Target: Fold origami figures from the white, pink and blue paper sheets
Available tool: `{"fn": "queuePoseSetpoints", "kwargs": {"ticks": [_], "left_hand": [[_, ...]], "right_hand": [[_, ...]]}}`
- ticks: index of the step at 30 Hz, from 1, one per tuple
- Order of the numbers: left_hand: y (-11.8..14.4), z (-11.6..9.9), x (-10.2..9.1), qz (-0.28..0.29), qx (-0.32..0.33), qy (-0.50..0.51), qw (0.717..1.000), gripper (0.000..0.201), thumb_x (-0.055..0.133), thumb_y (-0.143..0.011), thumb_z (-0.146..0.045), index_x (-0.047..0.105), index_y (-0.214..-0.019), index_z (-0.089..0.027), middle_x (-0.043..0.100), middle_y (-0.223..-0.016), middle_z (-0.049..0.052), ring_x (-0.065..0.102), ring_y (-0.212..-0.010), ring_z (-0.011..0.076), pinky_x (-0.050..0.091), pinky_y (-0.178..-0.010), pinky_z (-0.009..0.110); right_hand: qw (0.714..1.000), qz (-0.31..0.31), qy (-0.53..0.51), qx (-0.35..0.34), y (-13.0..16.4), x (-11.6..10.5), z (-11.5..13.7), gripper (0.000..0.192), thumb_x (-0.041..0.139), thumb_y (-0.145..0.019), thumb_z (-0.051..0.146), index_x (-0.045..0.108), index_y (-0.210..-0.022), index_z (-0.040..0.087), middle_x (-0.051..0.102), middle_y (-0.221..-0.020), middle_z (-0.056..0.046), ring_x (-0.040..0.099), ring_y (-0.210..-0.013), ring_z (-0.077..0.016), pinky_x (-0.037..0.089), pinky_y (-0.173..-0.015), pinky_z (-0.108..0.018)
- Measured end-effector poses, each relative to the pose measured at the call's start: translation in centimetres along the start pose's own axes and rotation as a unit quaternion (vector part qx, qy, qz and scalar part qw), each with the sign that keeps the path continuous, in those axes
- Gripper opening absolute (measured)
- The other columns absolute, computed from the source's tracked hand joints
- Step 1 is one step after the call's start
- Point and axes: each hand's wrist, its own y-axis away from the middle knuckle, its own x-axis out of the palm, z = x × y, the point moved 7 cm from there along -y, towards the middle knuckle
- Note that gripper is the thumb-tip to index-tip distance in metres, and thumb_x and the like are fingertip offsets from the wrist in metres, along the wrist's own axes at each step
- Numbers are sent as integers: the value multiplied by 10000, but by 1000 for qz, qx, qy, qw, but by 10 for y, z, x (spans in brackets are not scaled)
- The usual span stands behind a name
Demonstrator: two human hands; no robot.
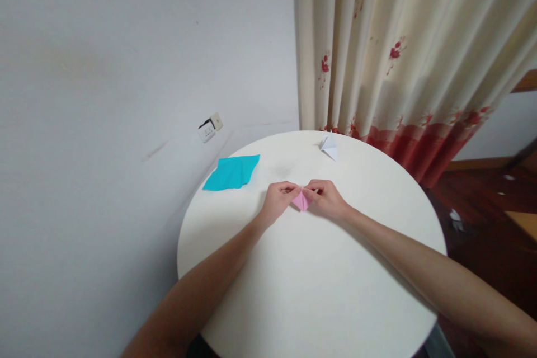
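Observation:
Between my two hands is a small folded pink paper [302, 202], its pointed end toward me and a crease down its middle. My left hand [278, 199] pinches its upper left edge between thumb and fingers. On the other side, my right hand [326, 198] grips the upper right edge the same way. Both thumbs rest near the centre of the paper, and my fingers hide part of its far side. The paper is at or just above the white round table [310, 279]; I cannot tell whether it touches.
Toward the left rear of the table lies creased turquoise paper [232, 172]. A folded white paper piece [329, 147] stands near the far edge. Behind are a wall with a socket [207, 131] and a floral curtain [377, 67].

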Motion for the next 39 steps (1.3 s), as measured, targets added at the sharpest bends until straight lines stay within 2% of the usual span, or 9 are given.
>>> {"fn": "queuePoseSetpoints", "kwargs": {"ticks": [23,28,39], "left_hand": [[-1,6,1,24,-9,10,1000,216,738,-732,-345,709,-743,-131,692,-720,45,615,-667,152,491,-641,272],[-2,7,0,26,-5,10,1000,216,742,-733,-344,714,-744,-130,696,-726,47,616,-670,150,492,-647,268],[-1,4,2,48,-6,-4,999,252,738,-726,-380,718,-739,-129,693,-720,49,612,-670,160,490,-647,284]], "right_hand": [[1000,8,-3,-1,0,0,5,297,539,-874,276,664,-632,159,547,-629,-3,479,-600,-123,344,-561,-243],[1000,7,-3,-2,1,1,2,280,538,-871,279,682,-663,159,576,-646,-9,500,-610,-126,359,-563,-241],[998,-33,-28,41,-1,1,-11,167,580,-815,265,688,-747,156,670,-732,-31,573,-673,-145,424,-601,-247]]}}
